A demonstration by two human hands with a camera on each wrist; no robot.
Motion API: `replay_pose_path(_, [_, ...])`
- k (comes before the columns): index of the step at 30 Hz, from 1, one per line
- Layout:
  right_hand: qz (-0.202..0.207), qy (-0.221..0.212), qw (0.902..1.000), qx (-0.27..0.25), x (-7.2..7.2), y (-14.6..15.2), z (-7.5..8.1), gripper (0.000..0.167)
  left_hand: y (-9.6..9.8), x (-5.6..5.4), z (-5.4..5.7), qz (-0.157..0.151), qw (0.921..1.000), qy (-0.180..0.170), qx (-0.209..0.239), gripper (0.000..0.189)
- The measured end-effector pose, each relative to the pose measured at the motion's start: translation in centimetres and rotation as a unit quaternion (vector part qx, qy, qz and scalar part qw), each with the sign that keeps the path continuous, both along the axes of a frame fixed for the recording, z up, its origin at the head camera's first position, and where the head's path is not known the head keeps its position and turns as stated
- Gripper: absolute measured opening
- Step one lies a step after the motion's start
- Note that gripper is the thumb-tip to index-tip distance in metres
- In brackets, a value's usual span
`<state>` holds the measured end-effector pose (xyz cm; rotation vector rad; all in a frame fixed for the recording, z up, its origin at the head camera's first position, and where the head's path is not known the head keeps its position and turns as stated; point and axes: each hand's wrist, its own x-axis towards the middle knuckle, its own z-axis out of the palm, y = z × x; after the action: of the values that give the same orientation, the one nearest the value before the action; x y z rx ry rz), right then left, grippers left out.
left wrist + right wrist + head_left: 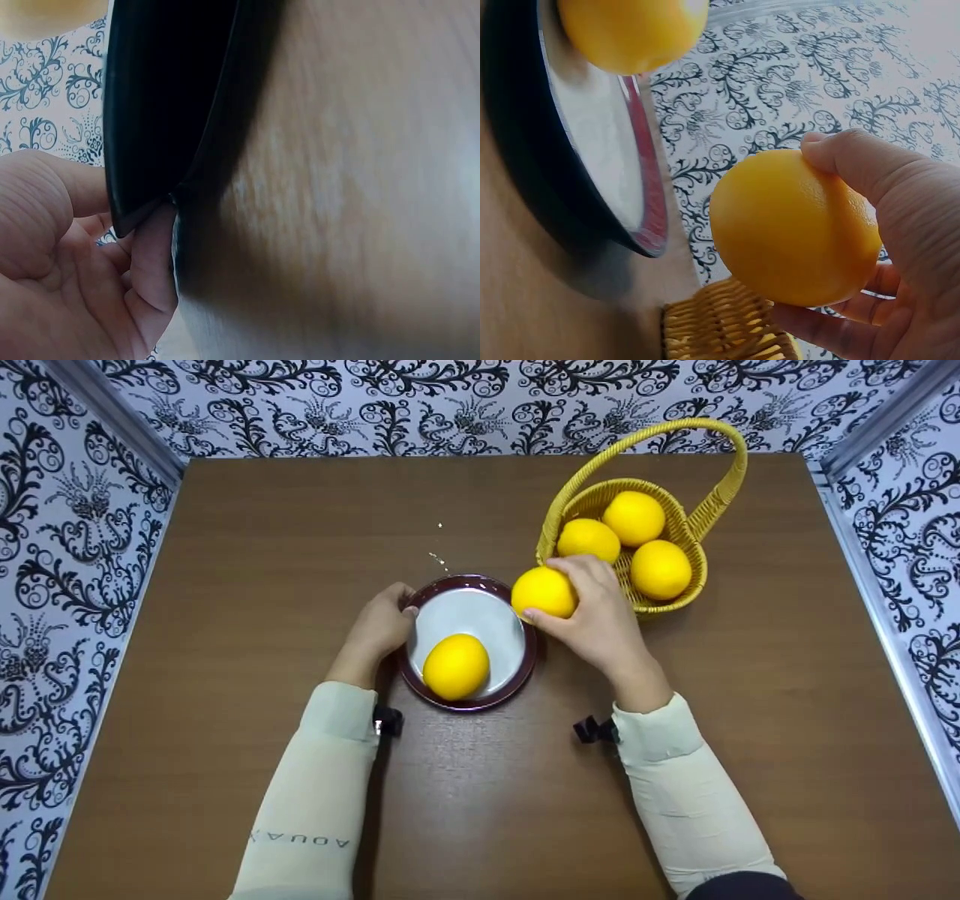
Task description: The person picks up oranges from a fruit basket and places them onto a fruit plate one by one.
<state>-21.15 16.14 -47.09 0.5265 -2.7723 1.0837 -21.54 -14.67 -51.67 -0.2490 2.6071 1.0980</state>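
My right hand (604,611) grips a yellow-orange fruit (791,225), likely an orange or lemon, held above the table between the plate and the basket. With thumb and fingers my left hand (382,622) pinches the left rim of a plate (469,611), white inside with a dark red-brown rim. In the left wrist view the thumb lies on one side of the rim and fingers are curled under it. A second yellow fruit (456,667) rests on the plate's front part. The woven yellow basket (697,574) holds three more such fruits (634,519).
The basket's tall arched handle (694,424) rises at the back right of the brown table (300,532). Patterned black-and-white panels (465,409) stand along the back and sides. Small light specks (438,559) lie behind the plate.
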Motion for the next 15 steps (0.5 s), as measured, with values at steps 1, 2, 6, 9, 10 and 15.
replay_pose_path(1, [0.002,-0.002,1.0,0.0,0.0,-0.1,-0.1,0.07,0.0,0.0,0.0,0.0,1.0,0.001,-0.001,0.025])
replay_pose_path(2, [0.004,-0.004,1.0,-0.001,0.0,-0.2,-0.2,0.07,0.0,0.0,0.0,0.0,1.0,0.002,-0.001,0.025])
replay_pose_path(6, [0.012,-0.012,0.9998,-0.003,0.0,-0.7,-0.7,0.07,0.0,0.1,0.0,0.0,1.0,0.003,0.0,0.025])
replay_pose_path(9, [0.018,-0.02,0.9996,-0.003,0.1,-1.0,-1.1,0.07,0.0,0.1,0.0,0.002,1.0,0.001,0.001,0.025])
replay_pose_path(10, [0.02,-0.023,0.9995,-0.002,0.1,-1.1,-1.2,0.07,0.0,0.1,0.0,0.001,1.0,0.0,0.001,0.025])
replay_pose_path(15, [0.028,-0.028,0.9992,0.0,0.1,-1.6,-1.8,0.07,0.0,0.1,0.1,0.002,1.0,-0.003,0.003,0.025])
